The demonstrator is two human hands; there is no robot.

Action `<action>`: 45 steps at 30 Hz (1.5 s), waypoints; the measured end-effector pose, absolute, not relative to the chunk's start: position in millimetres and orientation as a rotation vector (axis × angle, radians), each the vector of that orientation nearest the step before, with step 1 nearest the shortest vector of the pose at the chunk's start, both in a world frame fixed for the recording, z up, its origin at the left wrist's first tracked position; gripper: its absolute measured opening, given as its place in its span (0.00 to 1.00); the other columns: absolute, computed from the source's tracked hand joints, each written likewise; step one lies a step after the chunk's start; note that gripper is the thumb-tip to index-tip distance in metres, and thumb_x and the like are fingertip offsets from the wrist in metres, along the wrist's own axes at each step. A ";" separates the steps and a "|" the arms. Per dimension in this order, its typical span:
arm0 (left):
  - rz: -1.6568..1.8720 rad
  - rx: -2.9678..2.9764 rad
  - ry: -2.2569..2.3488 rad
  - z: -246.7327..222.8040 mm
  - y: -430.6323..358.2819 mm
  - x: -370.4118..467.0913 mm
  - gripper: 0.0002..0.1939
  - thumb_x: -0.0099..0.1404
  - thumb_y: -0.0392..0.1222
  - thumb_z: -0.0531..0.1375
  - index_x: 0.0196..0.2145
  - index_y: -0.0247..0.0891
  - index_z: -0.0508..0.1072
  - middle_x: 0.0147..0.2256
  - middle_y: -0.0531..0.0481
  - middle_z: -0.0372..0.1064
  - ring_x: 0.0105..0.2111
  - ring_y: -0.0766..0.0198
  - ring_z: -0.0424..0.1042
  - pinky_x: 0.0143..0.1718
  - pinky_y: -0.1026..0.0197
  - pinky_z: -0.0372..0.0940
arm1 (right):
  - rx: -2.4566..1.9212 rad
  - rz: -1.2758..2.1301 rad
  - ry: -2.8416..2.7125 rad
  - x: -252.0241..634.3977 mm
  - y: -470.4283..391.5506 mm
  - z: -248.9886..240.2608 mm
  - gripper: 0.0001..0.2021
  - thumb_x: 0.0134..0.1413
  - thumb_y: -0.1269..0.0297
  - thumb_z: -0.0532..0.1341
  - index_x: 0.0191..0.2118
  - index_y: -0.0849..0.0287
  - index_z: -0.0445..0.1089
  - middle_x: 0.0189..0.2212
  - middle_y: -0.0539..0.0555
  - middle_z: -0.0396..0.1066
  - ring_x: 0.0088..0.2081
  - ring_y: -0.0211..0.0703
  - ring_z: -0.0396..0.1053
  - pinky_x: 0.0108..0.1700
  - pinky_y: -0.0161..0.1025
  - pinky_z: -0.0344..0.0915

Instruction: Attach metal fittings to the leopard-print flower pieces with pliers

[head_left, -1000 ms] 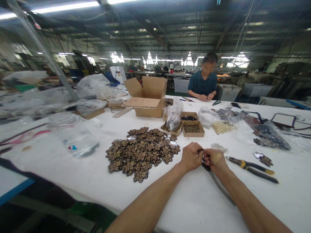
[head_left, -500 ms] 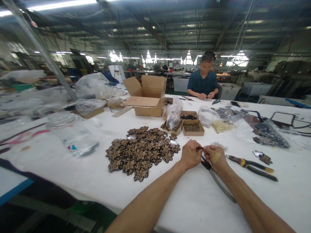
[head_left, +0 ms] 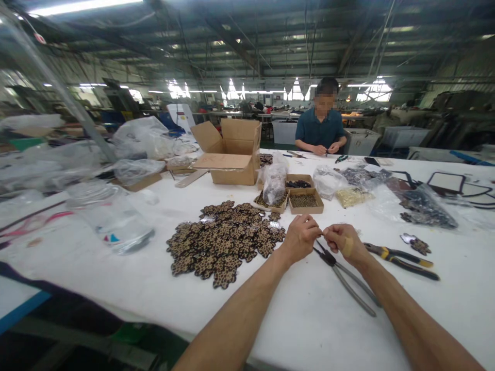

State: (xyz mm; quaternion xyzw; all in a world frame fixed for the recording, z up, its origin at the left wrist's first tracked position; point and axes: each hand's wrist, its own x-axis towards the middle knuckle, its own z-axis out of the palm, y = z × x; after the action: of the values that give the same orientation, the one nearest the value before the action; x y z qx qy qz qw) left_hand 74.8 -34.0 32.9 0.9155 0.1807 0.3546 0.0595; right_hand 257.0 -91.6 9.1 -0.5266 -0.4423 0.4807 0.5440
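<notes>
Close together over the white table, my left hand (head_left: 302, 237) and my right hand (head_left: 345, 242) are both closed, fingertips almost meeting. Something small and dark shows at the fingertips; its kind is too small to make out. A yellowish bandage (head_left: 348, 247) is on my right hand. Just below my hands lie grey-handled pliers (head_left: 340, 271), jaws apart, on the table. Right of my right hand rest black-and-yellow pliers (head_left: 402, 259). A pile of leopard-print flower-shaped pieces (head_left: 228, 242) spreads left of my left hand.
Beyond my hands stand small cardboard trays (head_left: 306, 202) of small parts, plastic bags (head_left: 274, 183) and an open cardboard box (head_left: 232, 167). A clear jar (head_left: 110, 216) stands left. A dark-shirted person (head_left: 320, 129) works across the table. More leopard-print pieces (head_left: 419, 245) lie right.
My hands have drawn slightly apart, the right one shifting a little right. More of the grey-handled pliers now shows beneath them. The whole view has shifted slightly.
</notes>
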 end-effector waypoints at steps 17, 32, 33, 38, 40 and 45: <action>1.070 2.863 0.625 28.0 -35.4 77.1 0.07 0.70 0.36 0.56 0.36 0.38 0.74 0.35 0.46 0.72 0.41 0.56 0.67 0.41 0.53 0.59 | -1.249 1.130 -1.102 258.2 -92.4 8.1 0.13 0.48 0.57 0.68 0.24 0.61 0.69 0.17 0.47 0.63 0.17 0.32 0.55 0.18 0.32 0.54; 1.142 2.750 0.642 20.7 -30.3 78.8 0.09 0.71 0.37 0.56 0.35 0.38 0.77 0.34 0.46 0.74 0.39 0.58 0.68 0.43 0.53 0.62 | -1.268 1.062 -1.188 261.1 -91.5 7.2 0.16 0.52 0.52 0.67 0.29 0.62 0.72 0.19 0.49 0.66 0.18 0.35 0.60 0.20 0.33 0.57; 1.149 2.733 0.624 21.2 -29.5 78.5 0.10 0.71 0.37 0.56 0.35 0.38 0.77 0.34 0.46 0.74 0.39 0.58 0.68 0.43 0.53 0.62 | -1.280 1.042 -1.199 262.0 -92.4 10.0 0.16 0.53 0.52 0.67 0.29 0.62 0.72 0.19 0.49 0.66 0.18 0.35 0.60 0.20 0.33 0.57; 1.184 2.634 0.597 23.2 -29.9 79.3 0.08 0.69 0.37 0.59 0.34 0.38 0.78 0.33 0.47 0.75 0.38 0.59 0.69 0.43 0.54 0.64 | -1.330 0.959 -1.222 257.3 -94.6 14.6 0.18 0.53 0.49 0.67 0.29 0.62 0.71 0.18 0.49 0.66 0.18 0.35 0.60 0.20 0.33 0.56; 1.207 2.571 0.628 23.1 -32.3 80.6 0.05 0.67 0.38 0.62 0.33 0.39 0.78 0.33 0.47 0.75 0.36 0.60 0.69 0.42 0.54 0.64 | -1.320 0.934 -1.201 253.4 -94.0 11.5 0.18 0.52 0.48 0.67 0.29 0.61 0.71 0.18 0.49 0.65 0.18 0.35 0.60 0.20 0.33 0.56; 1.373 2.386 0.824 17.5 -42.3 87.6 0.03 0.64 0.38 0.64 0.32 0.38 0.77 0.32 0.46 0.74 0.36 0.58 0.70 0.40 0.54 0.65 | -1.309 0.855 -1.077 242.2 -91.7 1.2 0.21 0.52 0.44 0.67 0.30 0.60 0.71 0.17 0.48 0.64 0.19 0.37 0.59 0.21 0.35 0.56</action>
State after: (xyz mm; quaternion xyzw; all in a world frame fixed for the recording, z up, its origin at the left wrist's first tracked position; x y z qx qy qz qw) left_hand 87.6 -42.3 17.5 0.8229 0.2841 0.4736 0.1335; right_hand 242.2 -91.7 1.2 -0.5606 -0.4613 0.3663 0.5821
